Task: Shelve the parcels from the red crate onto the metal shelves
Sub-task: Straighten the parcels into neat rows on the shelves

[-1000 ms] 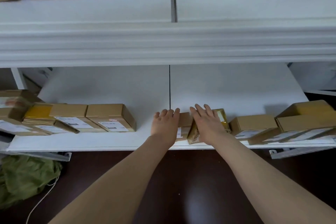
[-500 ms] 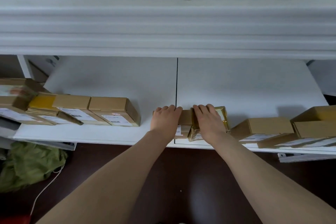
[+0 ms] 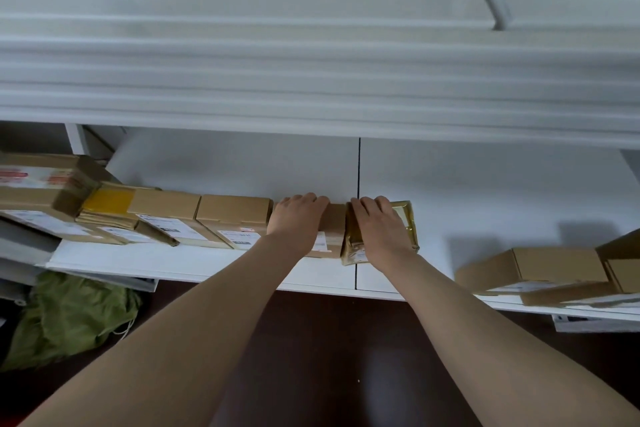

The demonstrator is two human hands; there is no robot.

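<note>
The 2 parcels have shifted left to abut the boxed row (image 3: 235, 217): left hand (image 3: 298, 222) clasps the brown box (image 3: 333, 218), right hand (image 3: 381, 229) clasps the gold parcel (image 3: 354, 246), shelving nearly done.

Soft even light, upper shelf edge (image 3: 311, 80) streaked with blur, dim floor (image 3: 329, 340), wide-angle bowing at borders.
</note>
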